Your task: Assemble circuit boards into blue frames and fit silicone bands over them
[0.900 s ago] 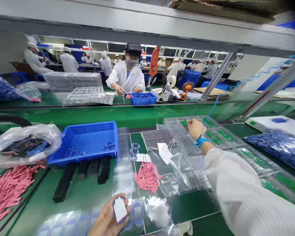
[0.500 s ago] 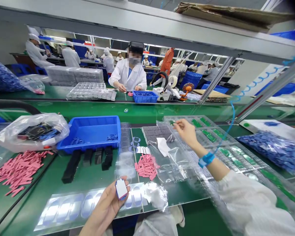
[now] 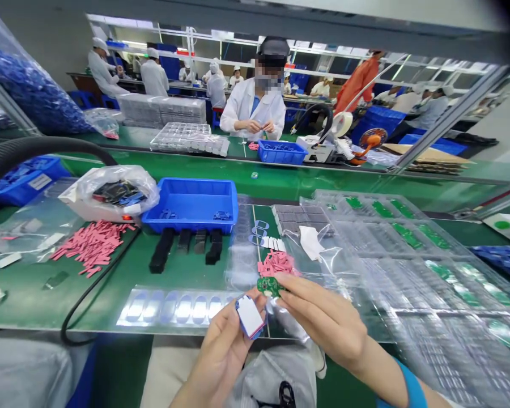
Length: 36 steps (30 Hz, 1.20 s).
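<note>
My left hand (image 3: 227, 343) is closed around a small blue casing with a white rectangular face (image 3: 250, 316); a thin red line shows along its edge. Close beside it, my right hand (image 3: 329, 317) pinches a small green circuit board (image 3: 268, 286) between thumb and fingers. The board hovers just above and right of the casing, near the left fingertips. Beyond the hands lies a heap of pink strips (image 3: 276, 263), with several white strips (image 3: 273, 243) behind it. A clear sheet of oval blue-edged stickers (image 3: 170, 307) lies along the table's front edge.
Clear plastic trays (image 3: 391, 272) with green boards cover the right side. A blue bin (image 3: 191, 204) stands at centre-left, with black foam strips (image 3: 162, 252) before it. More pink strips (image 3: 94, 246) and a bagged box (image 3: 114, 192) are left. A co-worker (image 3: 255, 110) sits opposite.
My right hand has come from the far trays to beside my left hand, bringing a green circuit board. The left hand still holds the casing. The camera view has shifted left and down.
</note>
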### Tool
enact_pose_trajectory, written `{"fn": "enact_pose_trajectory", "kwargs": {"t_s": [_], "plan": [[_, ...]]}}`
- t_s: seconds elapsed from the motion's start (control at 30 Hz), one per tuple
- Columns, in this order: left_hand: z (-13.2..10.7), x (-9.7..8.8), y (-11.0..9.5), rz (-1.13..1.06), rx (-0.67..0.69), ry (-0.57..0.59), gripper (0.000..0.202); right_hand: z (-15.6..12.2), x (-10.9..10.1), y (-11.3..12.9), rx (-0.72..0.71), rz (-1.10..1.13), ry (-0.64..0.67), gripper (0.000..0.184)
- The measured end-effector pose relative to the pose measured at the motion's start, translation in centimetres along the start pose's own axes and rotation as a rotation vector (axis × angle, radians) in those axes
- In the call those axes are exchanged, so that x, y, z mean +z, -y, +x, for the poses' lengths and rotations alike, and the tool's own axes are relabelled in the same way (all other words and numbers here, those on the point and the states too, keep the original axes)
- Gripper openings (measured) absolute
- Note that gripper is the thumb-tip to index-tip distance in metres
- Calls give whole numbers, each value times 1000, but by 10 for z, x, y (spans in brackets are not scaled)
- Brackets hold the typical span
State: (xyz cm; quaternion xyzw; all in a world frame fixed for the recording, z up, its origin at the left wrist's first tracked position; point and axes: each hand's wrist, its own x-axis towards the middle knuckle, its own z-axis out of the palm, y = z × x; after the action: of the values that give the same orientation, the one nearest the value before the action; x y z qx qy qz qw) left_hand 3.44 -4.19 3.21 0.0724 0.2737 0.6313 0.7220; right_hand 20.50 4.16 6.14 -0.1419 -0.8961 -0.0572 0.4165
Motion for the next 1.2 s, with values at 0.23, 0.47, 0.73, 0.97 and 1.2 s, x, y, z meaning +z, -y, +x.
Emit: {"fn": "enact_pose_trajectory", "kwargs": {"t_s": [0.23, 0.47, 0.73, 0.97, 1.2], "plan": [[-4, 1, 2, 58, 10, -71, 28, 2, 7, 12, 78, 63, -64, 25], [-9, 0, 3, 116, 22, -88, 29, 6, 6, 22, 202, -49, 99, 42], [-11, 1, 0, 103, 34, -91, 36, 10, 0, 22, 412, -7, 115, 25], [-9, -5, 3, 251, 231, -6, 27, 23, -12, 37, 638, 376, 171, 29], [-14, -4, -2, 421, 383, -48, 23, 30, -6, 42, 527, 343, 160, 26]]}}
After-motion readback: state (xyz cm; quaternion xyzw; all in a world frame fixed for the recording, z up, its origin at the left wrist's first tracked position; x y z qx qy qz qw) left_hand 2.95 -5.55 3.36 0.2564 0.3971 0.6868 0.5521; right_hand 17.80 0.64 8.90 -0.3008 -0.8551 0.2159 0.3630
